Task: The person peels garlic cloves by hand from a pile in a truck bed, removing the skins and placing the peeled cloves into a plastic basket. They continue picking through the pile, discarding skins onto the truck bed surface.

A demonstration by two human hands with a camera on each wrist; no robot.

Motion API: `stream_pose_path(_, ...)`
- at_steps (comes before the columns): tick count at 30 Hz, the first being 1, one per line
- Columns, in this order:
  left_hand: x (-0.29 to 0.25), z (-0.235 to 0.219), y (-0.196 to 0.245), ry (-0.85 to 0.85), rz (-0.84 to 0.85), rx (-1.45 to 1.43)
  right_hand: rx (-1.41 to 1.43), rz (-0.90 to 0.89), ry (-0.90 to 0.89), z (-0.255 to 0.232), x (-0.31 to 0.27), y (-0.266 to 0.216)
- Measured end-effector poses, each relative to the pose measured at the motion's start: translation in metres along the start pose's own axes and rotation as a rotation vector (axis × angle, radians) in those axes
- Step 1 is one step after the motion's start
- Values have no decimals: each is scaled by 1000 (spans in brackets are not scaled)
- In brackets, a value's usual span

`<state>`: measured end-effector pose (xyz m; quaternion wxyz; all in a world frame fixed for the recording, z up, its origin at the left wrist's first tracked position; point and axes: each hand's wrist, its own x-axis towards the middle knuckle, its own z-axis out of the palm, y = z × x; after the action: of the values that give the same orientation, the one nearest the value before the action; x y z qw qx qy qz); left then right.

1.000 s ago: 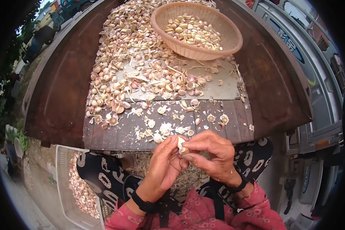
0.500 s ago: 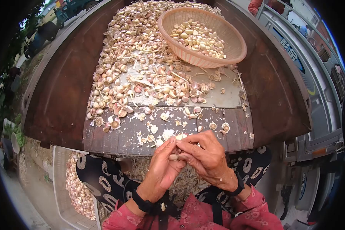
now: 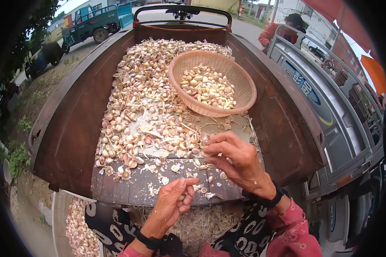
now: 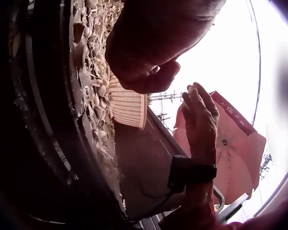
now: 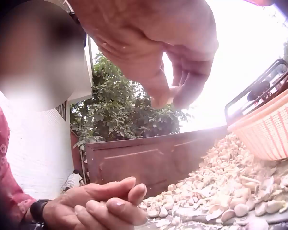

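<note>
A: Where do the hands lie?

B: The right hand (image 3: 233,160) reaches over the near edge of the garlic heap (image 3: 146,115), thumb and forefinger pinched at a clove (image 3: 204,150) on top of the loose pile. The left hand (image 3: 172,204) sits lower, by the tray's (image 3: 68,128) front lip, fingers loosely curled with a small scrap (image 3: 182,197) against them; whether it truly grips that scrap cannot be told.

A: How should a clove handle?

B: Judged light, firm and curved, with dry papery skin that flakes and slides. It is best pinched across its fat middle, not by the skin.

A: Materials?

B: The tray is rusty brown metal with a pale sheet (image 3: 240,130) laid on it. The basket (image 3: 242,83) is round, pinkish woven plastic, holding smooth pale peeled cloves (image 3: 208,88). White husk flakes (image 3: 158,180) litter the grey front boards.
</note>
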<state>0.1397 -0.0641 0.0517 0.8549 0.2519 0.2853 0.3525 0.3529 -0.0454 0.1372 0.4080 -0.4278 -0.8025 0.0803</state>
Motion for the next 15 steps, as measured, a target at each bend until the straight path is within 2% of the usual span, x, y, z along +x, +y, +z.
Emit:
stream_pose_path(1,9,-11,-1,30,62,7,-47,-3,59,-16,23,15)
stream_pose_path(2,17,-22,-5,63,116,12,-66,138,176,-25,41,25)
stream_pose_path(3,22,-30,-6,95,161,42,-240,112,258,-33,53,46)
stream_pose_path(4,26,-38,-8,123,177,36,-251,149,293,-37,59,53)
stream_pose_path(6,28,-42,-11,107,237,-55,-239,196,97,-31,46,60)
stream_pose_path(8,26,-43,-12,99,222,-77,-78,240,-252,-7,14,68)
stream_pose_path(11,27,-42,-12,86,219,-15,-118,196,-356,32,-33,86)
stream_pose_path(13,27,-42,-12,85,215,-12,-181,280,-416,44,-47,86)
stream_pose_path(15,27,-42,-12,83,214,-11,-154,300,-385,52,-53,91)
